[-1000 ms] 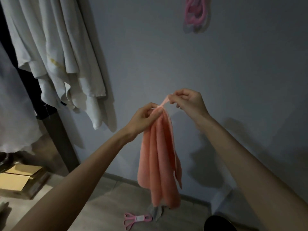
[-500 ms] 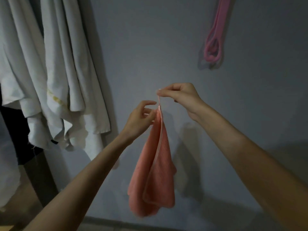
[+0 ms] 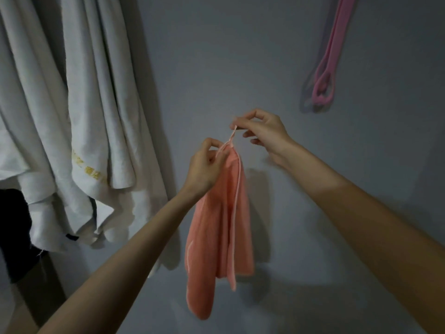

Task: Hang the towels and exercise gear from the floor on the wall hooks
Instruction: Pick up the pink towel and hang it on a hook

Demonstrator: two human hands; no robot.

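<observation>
A salmon-pink towel (image 3: 218, 227) hangs in front of the grey wall, held at chest height. My left hand (image 3: 204, 165) pinches its top corner where a thin hanging loop begins. My right hand (image 3: 262, 131) pinches the far end of that loop between thumb and forefinger and holds it taut, up and to the right. A pink exercise band (image 3: 330, 61) hangs on the wall at the upper right; its hook is out of frame.
Large white towels (image 3: 79, 121) hang in folds at the left, reaching down past my left forearm. A dark post or doorframe (image 3: 16, 237) shows behind them at the lower left. The grey wall (image 3: 240, 56) fills the rest of the view.
The view has tilted up, so the floor and the band lying there are gone from sight. My left hand closed back onto the towel's corner, and the loop is stretched between both hands.
</observation>
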